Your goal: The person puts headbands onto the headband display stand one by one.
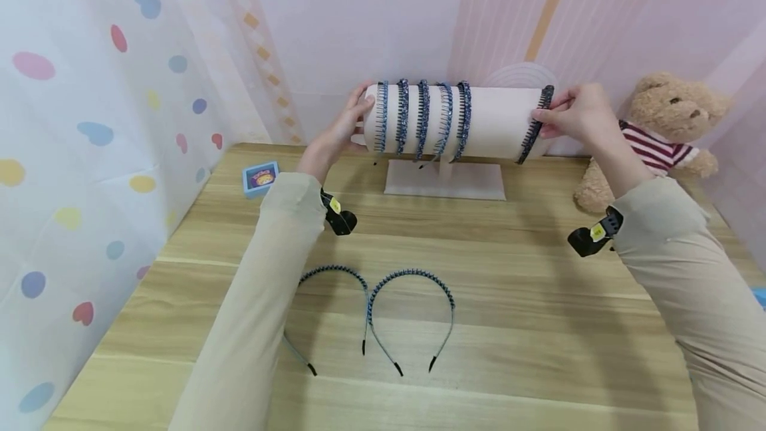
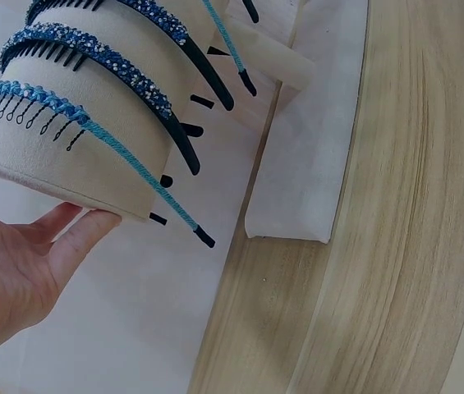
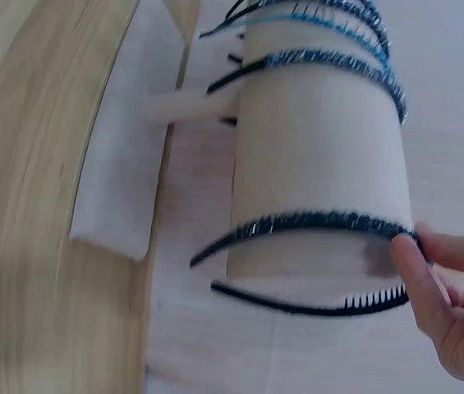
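Observation:
A pale padded roll on a stand (image 1: 493, 118) carries several blue beaded headbands (image 1: 423, 118) toward its left end. My left hand (image 1: 347, 122) grips the roll's left end; in the left wrist view, the hand (image 2: 30, 267) has its thumb against the end edge, beside a light-blue headband (image 2: 125, 152). With thumb and fingers, my right hand (image 1: 577, 112) pinches a dark glittery headband (image 1: 532, 132) at the roll's right end. In the right wrist view, one leg of that headband (image 3: 297, 222) crosses the roll while the toothed other leg lies past the roll's end.
Two blue headbands, a left one (image 1: 366, 304) partly behind the left sleeve and a right one (image 1: 413, 273), lie on the wooden table (image 1: 509, 338). A small blue box (image 1: 260, 178) sits at the back left. On the right sits a teddy bear (image 1: 676, 112) in a striped top.

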Demonstrator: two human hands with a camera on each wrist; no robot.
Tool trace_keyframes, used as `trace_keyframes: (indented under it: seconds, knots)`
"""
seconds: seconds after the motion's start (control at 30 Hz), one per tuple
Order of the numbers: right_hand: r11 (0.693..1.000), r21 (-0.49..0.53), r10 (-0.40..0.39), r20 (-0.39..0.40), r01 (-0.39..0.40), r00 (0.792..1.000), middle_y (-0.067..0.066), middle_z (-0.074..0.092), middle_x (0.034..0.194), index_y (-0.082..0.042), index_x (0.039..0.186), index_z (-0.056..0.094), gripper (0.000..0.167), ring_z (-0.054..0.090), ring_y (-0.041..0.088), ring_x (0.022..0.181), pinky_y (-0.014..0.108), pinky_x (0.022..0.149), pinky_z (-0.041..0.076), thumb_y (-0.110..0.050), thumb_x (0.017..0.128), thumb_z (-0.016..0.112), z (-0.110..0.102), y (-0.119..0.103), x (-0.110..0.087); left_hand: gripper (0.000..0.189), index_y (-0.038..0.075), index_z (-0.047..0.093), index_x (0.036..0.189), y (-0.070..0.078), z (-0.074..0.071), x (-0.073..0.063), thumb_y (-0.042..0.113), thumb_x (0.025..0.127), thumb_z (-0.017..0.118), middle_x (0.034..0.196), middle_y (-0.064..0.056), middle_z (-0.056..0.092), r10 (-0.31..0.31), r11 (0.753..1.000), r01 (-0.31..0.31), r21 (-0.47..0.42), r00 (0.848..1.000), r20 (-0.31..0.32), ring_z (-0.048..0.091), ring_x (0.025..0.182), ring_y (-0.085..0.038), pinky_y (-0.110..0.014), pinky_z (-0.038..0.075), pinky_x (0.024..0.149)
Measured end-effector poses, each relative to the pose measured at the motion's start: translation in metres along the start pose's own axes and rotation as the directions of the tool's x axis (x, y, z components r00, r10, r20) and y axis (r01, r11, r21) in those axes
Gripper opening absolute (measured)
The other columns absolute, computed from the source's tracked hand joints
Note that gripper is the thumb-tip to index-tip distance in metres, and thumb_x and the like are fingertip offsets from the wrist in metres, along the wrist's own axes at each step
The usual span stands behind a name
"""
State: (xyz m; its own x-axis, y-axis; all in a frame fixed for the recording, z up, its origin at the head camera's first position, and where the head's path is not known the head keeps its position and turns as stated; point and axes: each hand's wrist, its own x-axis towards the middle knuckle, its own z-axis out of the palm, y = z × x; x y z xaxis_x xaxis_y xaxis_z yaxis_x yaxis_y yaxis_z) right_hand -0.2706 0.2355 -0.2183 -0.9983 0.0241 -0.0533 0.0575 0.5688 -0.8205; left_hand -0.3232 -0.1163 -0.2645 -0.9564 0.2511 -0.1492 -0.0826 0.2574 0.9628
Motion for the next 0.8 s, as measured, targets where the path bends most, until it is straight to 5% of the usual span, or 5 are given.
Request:
trace_keyframes:
  seconds: [0.13,0.23,0.33,0.53,0.8]
  knots:
    - [0.977,-0.200,-0.085,-0.038,0.076,0.996,0.017,0.058,0.121,-0.003,0.140,0.029,0.074,0.067,0.018,0.091,0.031,0.086,0.051,-0.040,0.084,0.061,-0.002,0.008,0.003,0.047,0.049,0.008,0.140,0.001,0.001,0.002,0.049,0.096,0.026,0.139,-0.010,0.030,0.005,1.000,-0.005,0.007,1.000,0.002,0.038,0.112,-0.025,-0.050,0.041,0.094]
    - [0.922,-0.319,-0.233,-0.006,0.219,0.973,0.021,0.021,0.149,-0.006,0.146,0.014,0.078,0.034,0.037,0.131,0.051,0.109,0.025,-0.043,0.089,0.052,0.000,0.019,0.006,0.047,0.049,0.007,0.140,0.001,0.001,0.002,0.049,0.096,0.025,0.139,-0.010,0.030,0.003,1.000,-0.003,0.015,1.000,-0.001,0.038,0.112,-0.025,-0.050,0.041,0.094]
    - [0.865,-0.327,-0.389,0.042,0.380,0.920,0.021,0.017,0.150,-0.004,0.145,0.019,0.069,0.014,0.039,0.138,0.052,0.113,0.011,-0.035,0.092,0.051,0.006,0.029,0.008,0.047,0.049,0.006,0.140,0.001,0.001,0.002,0.049,0.096,0.025,0.140,-0.011,0.030,0.001,1.000,-0.001,0.019,1.000,0.000,0.038,0.114,-0.026,-0.050,0.041,0.094]
    - [0.733,-0.403,-0.560,0.100,0.548,0.822,0.024,0.023,0.147,0.003,0.142,0.025,0.082,0.019,0.038,0.138,0.050,0.114,0.012,-0.018,0.078,0.072,0.020,0.030,0.010,0.049,0.048,0.005,0.140,0.000,0.000,0.004,0.048,0.096,0.026,0.145,-0.009,0.024,0.000,1.000,0.000,-0.011,1.000,0.009,0.033,0.124,-0.032,-0.053,0.038,0.097]
    - [0.686,-0.486,-0.478,0.260,0.541,0.839,0.021,0.027,0.147,-0.002,0.142,0.025,0.087,0.019,0.037,0.137,0.053,0.113,0.005,-0.030,0.076,0.074,0.029,-0.007,0.025,0.050,0.048,0.005,0.141,0.000,-0.004,0.000,0.048,0.096,0.026,0.145,-0.009,0.025,-0.005,1.000,0.005,-0.009,1.000,-0.002,0.032,0.125,-0.033,-0.053,0.038,0.098]
